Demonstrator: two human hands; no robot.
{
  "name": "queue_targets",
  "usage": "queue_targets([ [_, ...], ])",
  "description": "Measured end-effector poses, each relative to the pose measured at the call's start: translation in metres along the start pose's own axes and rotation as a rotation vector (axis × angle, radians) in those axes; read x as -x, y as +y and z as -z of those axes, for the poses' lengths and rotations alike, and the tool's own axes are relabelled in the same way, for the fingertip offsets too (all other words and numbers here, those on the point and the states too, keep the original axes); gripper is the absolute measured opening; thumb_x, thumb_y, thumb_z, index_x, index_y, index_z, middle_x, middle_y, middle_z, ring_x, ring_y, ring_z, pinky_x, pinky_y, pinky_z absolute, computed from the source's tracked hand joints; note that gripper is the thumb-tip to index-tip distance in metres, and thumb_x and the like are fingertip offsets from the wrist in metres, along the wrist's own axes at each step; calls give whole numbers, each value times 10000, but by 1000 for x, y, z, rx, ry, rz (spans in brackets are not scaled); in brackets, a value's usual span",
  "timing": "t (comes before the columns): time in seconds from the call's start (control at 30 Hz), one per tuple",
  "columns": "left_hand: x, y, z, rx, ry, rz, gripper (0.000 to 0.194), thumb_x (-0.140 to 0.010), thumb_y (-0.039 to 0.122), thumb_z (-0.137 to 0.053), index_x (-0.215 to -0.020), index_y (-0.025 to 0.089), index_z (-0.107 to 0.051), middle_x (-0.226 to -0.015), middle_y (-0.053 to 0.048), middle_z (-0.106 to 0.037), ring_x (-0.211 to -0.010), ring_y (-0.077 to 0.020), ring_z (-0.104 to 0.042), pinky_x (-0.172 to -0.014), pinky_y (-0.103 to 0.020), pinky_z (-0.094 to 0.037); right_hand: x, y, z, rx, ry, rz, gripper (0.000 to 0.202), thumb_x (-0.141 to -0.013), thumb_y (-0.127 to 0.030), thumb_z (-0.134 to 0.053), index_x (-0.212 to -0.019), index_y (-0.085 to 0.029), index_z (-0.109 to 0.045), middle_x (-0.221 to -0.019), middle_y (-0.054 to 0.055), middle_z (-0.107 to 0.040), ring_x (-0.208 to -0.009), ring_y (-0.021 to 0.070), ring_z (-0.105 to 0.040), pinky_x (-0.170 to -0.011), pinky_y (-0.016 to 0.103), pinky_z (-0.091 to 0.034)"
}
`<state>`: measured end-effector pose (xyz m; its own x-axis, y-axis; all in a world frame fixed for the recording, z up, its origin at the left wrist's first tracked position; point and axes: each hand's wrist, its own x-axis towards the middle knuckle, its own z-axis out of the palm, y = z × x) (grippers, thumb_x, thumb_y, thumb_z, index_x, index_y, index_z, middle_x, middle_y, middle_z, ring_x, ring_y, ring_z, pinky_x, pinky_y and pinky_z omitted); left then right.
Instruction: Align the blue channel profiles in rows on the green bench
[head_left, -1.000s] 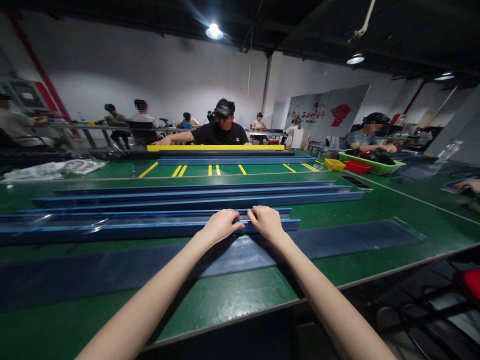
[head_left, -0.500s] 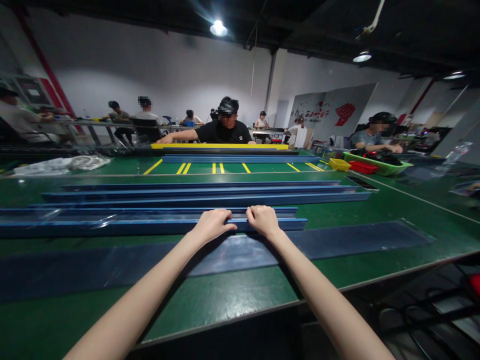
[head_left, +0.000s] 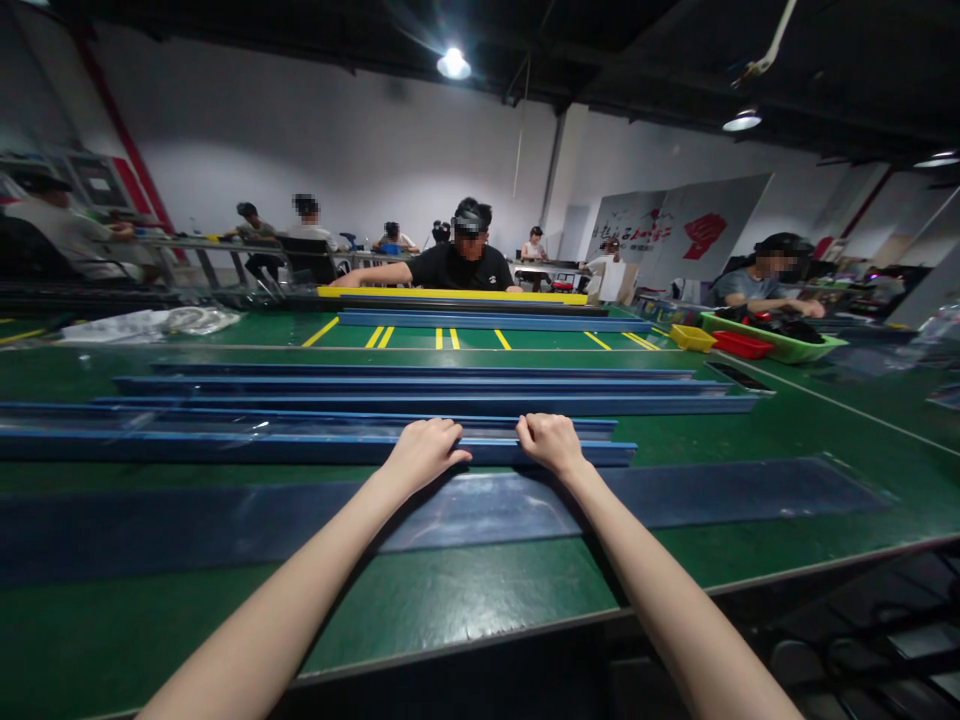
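A long blue channel strip point(head_left: 300, 447) lies across the green table in front of me, wrapped in part by clear plastic film. My left hand point(head_left: 427, 450) is closed over its near wall, fingers curled inside and thumb on the near side. To the right, my right hand point(head_left: 550, 442) grips the same channel strip near its right end, its thumb hidden. Between the two hands a short stretch of the blue wall shows. Closer to me, under my forearms, a flat dark blue strip point(head_left: 480, 510) in clear film lies on the table.
More blue channel strips point(head_left: 450, 402) lie just beyond. A phone point(head_left: 739, 377) rests past their right ends. Yellow point(head_left: 691, 338), red point(head_left: 741, 345) and green point(head_left: 814, 348) trays stand at the back right. A co-worker point(head_left: 466, 255) sits opposite behind a yellow bar point(head_left: 450, 294). Yellow lines mark the green table point(head_left: 450, 600).
My right hand has slid a little right along the channel strip, widening the gap between my hands. The left hand keeps its grip. The camera view has shifted slightly.
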<state>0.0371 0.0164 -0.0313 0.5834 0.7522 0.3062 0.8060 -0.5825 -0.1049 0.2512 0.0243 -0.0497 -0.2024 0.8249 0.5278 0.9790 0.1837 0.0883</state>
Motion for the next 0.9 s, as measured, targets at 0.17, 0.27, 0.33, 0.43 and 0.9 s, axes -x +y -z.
queue_targets([
  [0.17, 0, 1, 0, -9, 19, -14, 218, -794, 389, -536, -833, 175, -556, -872, -50, -627, -849, -192, -575, -693, -264, -405, 3, 16, -3, 22, 27, 29, 390, -826, -276, -324, -585, -159, -607, -634, 69, -659, -531, 128, -556, -502, 262, -210],
  [0.27, 0, 3, -2, 3, 41, -39, 192, -798, 355, -540, -841, 168, -553, -872, -45, -625, -838, -189, -576, -685, -265, -406, 6, 27, -5, 28, 64, 31, 396, -821, -275, -325, -557, -158, -595, -605, 66, -650, -503, 117, -533, -500, 258, -206],
  [0.33, 0, 5, -4, 12, 54, -59, 170, -806, 332, -534, -842, 167, -552, -867, -39, -623, -828, -184, -577, -670, -260, -407, 8, 33, -6, 35, 94, 31, 394, -814, -270, -329, -537, -157, -585, -580, 62, -640, -486, 112, -521, -497, 255, -205],
  [0.43, -1, 9, -7, 24, 70, -69, 153, -812, 315, -527, -850, 168, -550, -865, -30, -621, -823, -177, -580, -650, -248, -407, 11, 39, -8, 45, 145, 23, 388, -807, -263, -337, -517, -156, -571, -548, 54, -627, -467, 106, -509, -491, 251, -203],
  [0.9, 0, 6, -12, 81, 28, -44, 210, -854, 357, -445, -854, 170, -541, -907, -37, -624, -875, -178, -578, -682, -247, -427, 14, 37, -9, 16, 212, -47, 376, -798, -267, -360, -491, -160, -549, -539, 41, -622, -467, 98, -500, -496, 246, -205],
])
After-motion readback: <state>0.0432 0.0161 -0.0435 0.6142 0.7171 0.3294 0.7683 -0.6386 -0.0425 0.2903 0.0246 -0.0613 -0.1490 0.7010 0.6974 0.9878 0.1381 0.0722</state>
